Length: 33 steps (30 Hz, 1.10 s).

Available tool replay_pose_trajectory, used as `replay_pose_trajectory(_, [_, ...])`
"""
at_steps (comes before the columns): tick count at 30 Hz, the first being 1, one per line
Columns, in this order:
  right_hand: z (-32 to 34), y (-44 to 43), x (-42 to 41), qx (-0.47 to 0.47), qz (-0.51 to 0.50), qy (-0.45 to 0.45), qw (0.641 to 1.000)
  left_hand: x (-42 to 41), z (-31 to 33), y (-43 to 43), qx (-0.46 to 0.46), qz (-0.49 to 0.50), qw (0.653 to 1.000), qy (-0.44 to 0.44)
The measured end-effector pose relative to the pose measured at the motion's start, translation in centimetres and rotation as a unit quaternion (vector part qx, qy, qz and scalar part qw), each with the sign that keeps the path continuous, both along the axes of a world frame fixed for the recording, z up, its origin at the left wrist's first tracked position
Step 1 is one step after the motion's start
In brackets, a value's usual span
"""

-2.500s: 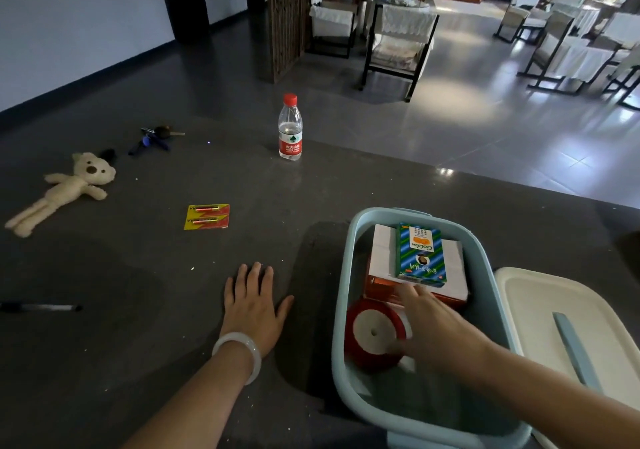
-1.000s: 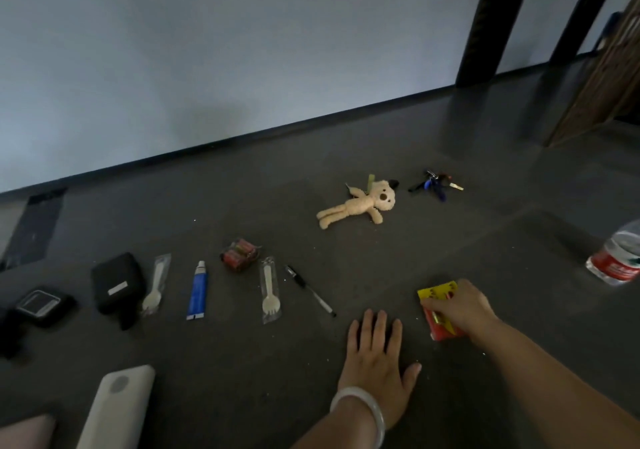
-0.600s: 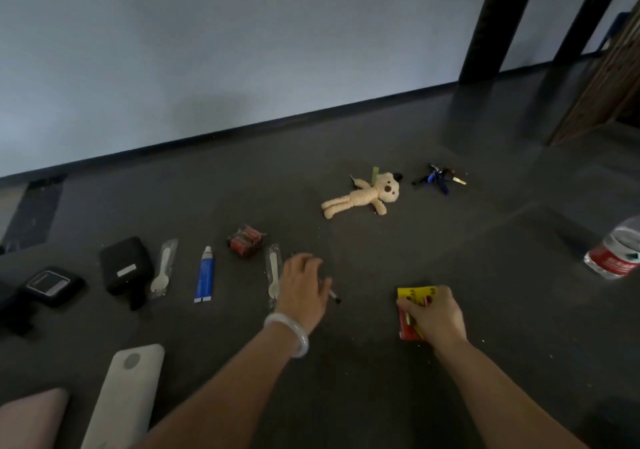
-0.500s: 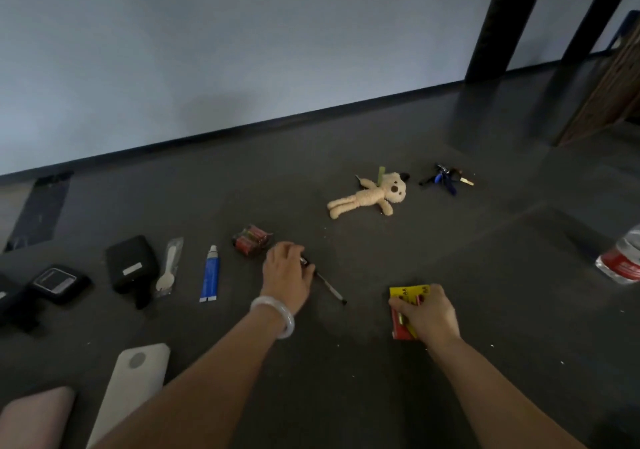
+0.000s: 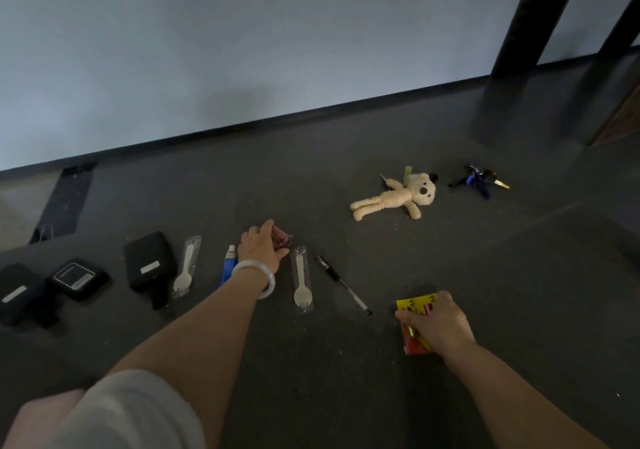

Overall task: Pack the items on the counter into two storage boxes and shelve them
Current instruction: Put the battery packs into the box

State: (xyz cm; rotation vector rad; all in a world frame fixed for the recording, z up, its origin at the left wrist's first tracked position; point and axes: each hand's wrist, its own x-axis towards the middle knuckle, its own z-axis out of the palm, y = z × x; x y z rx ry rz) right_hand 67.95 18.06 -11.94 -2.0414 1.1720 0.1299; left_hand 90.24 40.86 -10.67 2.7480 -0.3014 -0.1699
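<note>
Left hand [image 5: 260,248] grip seemingly clamped on red packet [image 5: 281,237], right hand [image 5: 439,324] grip pinching battery card [image 5: 414,324].

On the bench [image 5: 346,396] before you, two wrapped forks [image 5: 302,284] flank a tube [image 5: 229,267]; a pen [image 5: 343,285] lies right of them, a plush toy [image 5: 394,196] and keys [image 5: 479,181] farther back.

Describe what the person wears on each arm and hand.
The left hand is bare, with a smooth, pale white bangle round the wrist. Higher up that arm, a light grey-white sleeve covers the part nearest the camera. The right hand and its forearm are bare: no ring, watch, glove or sleeve shows.
</note>
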Motion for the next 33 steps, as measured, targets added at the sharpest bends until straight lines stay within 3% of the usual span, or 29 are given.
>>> replay_pose_trajectory(6, [0.4, 0.5, -0.8, -0.008, -0.006, -0.049, 0.999, -2.9, 0.6, 0.7, -0.101, -0.013, 0.994, -0.05])
replay_pose_trajectory(10, [1.1, 1.1, -2.6, 0.023, -0.032, -0.095, 0.995, -7.5, 1.7, 0.0, -0.18, -0.079, 0.98, -0.031])
replay_pose_trajectory(15, [4.1, 1.1, -6.2, 0.068, -0.066, -0.139, 0.986, -13.9, 3.5, -2.4, -0.191, -0.173, 0.966, 0.028])
replay_pose_trajectory(20, [9.5, -1.5, -12.5, 0.031, -0.096, -0.161, 0.982, -20.1, 5.5, -5.9, -0.19, -0.264, 0.943, 0.064])
replay_pose_trajectory(26, [14.2, -4.2, -23.7, -0.033, -0.164, -0.158, 0.973, -27.8, 8.1, -10.7, -0.22, -0.384, 0.892, 0.088])
replay_pose_trajectory(33, [16.5, -4.2, -38.8, -0.094, -0.25, -0.129, 0.955, -38.6, 10.6, -16.2, -0.219, -0.54, 0.807, 0.095])
